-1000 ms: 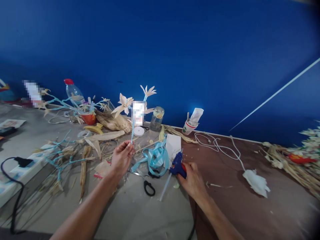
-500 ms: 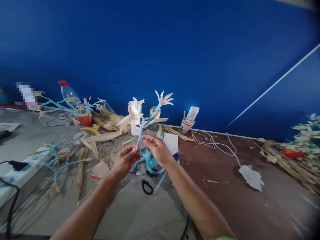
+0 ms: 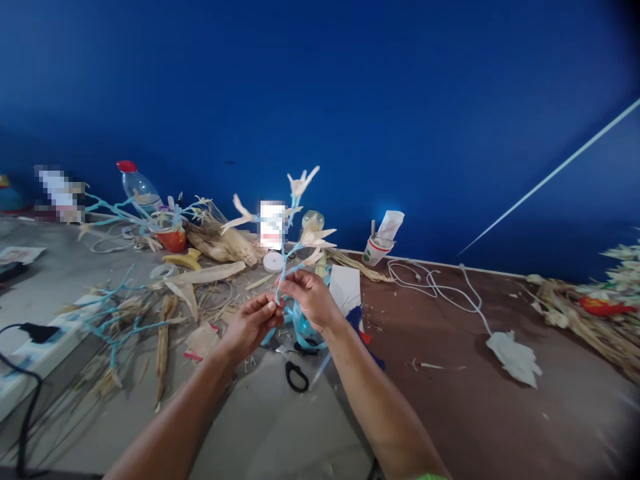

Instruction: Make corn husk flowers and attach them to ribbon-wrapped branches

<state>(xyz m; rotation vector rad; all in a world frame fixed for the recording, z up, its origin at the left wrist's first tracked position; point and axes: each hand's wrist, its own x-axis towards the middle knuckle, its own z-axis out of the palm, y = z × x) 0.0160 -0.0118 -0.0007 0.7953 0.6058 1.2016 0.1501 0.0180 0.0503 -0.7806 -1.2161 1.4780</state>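
Upright between my hands stands a handmade flower branch [image 3: 284,261], its stem wrapped in light blue tape and its pale blossoms made of dried husk. My left hand [image 3: 257,320] pinches the bottom of the stem between thumb and fingers. Just above it, my right hand [image 3: 311,297] has its thumb and fingers closed on the stem too. Crumpled light blue plastic ribbon [image 3: 301,327] lies behind and below the hands, partly hidden by them. Black-handled scissors [image 3: 297,377] rest on the table under my wrists, their blades mostly hidden.
Further blue-taped branches [image 3: 113,333] lie at left beside a white power strip [image 3: 47,347]. A red pot [image 3: 171,239], a clear bottle [image 3: 137,187] and dried husks [image 3: 220,243] stand behind. At right are a paper cup [image 3: 377,250], a white cable [image 3: 435,287] and crumpled tissue [image 3: 514,358].
The flower branch has turned, so its blossoms now spread to both sides. My right hand's fingers, stretched beside the stem before, have closed on it. The view has shifted slightly left.
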